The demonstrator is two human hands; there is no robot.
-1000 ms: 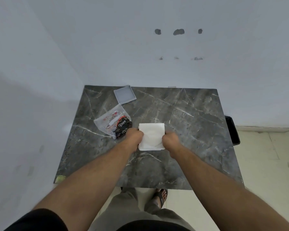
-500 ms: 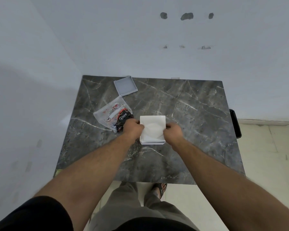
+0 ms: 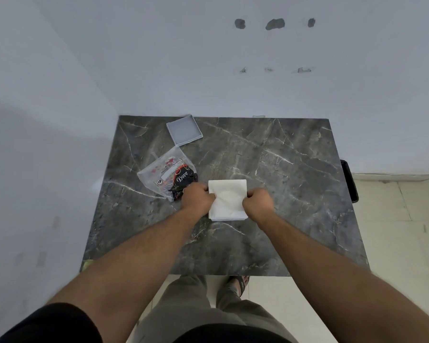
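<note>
A white square box lined with white tissue paper point(image 3: 227, 199) sits on the dark marble table point(image 3: 282, 194) near its middle. My left hand point(image 3: 197, 198) grips the left edge of the tissue with curled fingers. My right hand point(image 3: 257, 203) grips the right edge the same way. The paper between my hands is creased. A clear plastic bag with Dove chocolates point(image 3: 170, 178) lies just left of my left hand, touching it.
A shallow translucent square lid point(image 3: 184, 129) lies at the table's back left. Walls close off the back and left. A black object point(image 3: 349, 180) stands off the table's right edge on the tiled floor. My sandalled foot point(image 3: 238, 284) shows below the front edge.
My hands stay at the sides of the white box, and the tissue is more creased between them. The camera has tilted slightly.
</note>
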